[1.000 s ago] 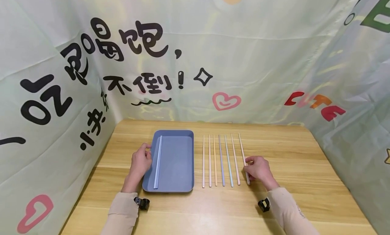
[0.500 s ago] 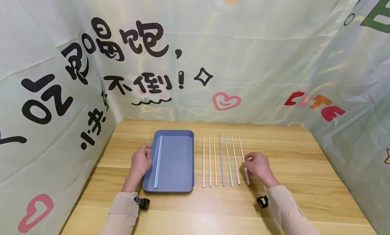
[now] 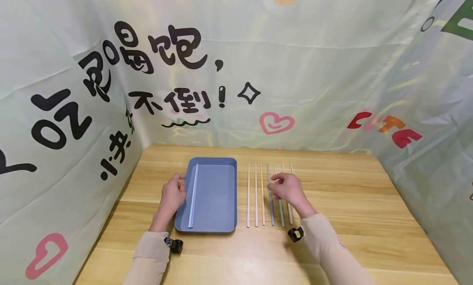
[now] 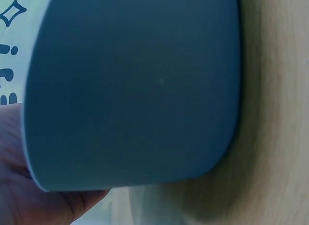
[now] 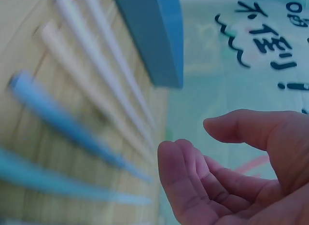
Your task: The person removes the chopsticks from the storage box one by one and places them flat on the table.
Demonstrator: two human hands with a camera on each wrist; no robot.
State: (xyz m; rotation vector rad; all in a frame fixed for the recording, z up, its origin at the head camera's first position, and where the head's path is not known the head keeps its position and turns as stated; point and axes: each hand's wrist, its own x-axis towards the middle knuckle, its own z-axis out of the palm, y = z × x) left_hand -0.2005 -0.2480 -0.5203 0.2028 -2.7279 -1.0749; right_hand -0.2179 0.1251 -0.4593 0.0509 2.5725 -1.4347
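A blue rectangular tray (image 3: 216, 198) lies on the table, with a pair of light blue chopsticks (image 3: 193, 198) along its left side. My left hand (image 3: 172, 196) holds the tray's left rim; in the left wrist view the tray wall (image 4: 135, 90) hides much of the fingers. To the tray's right, several single chopsticks stand in a row, among them a pink one (image 3: 256, 198), a yellow one (image 3: 262, 198) and a violet-blue one (image 3: 272, 211). Above the row's right half hovers my right hand (image 3: 290, 190), thumb and fingers apart with nothing between them. It partly covers the rightmost chopsticks.
The wooden table (image 3: 354, 203) is enclosed by printed cloth (image 3: 318, 71) at the back and both sides. A small black wrist camera (image 3: 295, 234) sits at the right cuff, another camera (image 3: 174, 245) at the left.
My right hand has left the rightmost chopstick and moved left over the row. The left hand stays at the tray's rim, and the tray has not moved.
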